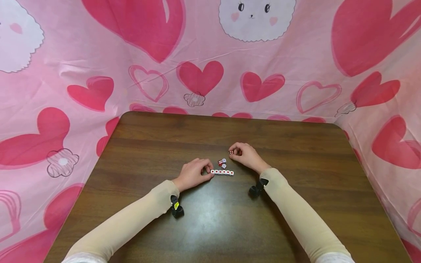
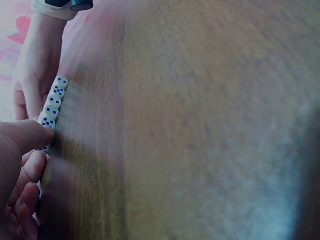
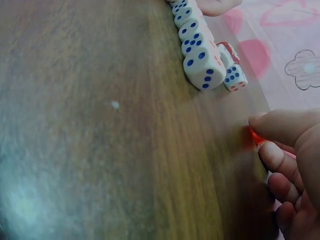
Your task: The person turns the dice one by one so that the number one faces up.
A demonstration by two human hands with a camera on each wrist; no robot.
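Observation:
Several white dice form a straight row [image 1: 224, 172] on the wooden table, red single pips facing up. At the row's left end my left hand [image 1: 194, 172] pinches the end white die [image 1: 212, 171] between thumb and fingers; the thumb [image 2: 37, 136] partly covers it in the left wrist view. My right hand [image 1: 246, 156], behind and right of the row, grips a red die [image 1: 231, 152] between thumb and finger. Only a red sliver of that die [image 3: 257, 137] shows in the right wrist view.
Just behind the row lie another red die [image 1: 220, 162] and two loose white dice [image 1: 224, 160], close together. Pink heart-patterned cloth [image 1: 204, 44] hangs along the far edge and sides of the brown table [image 1: 210, 226].

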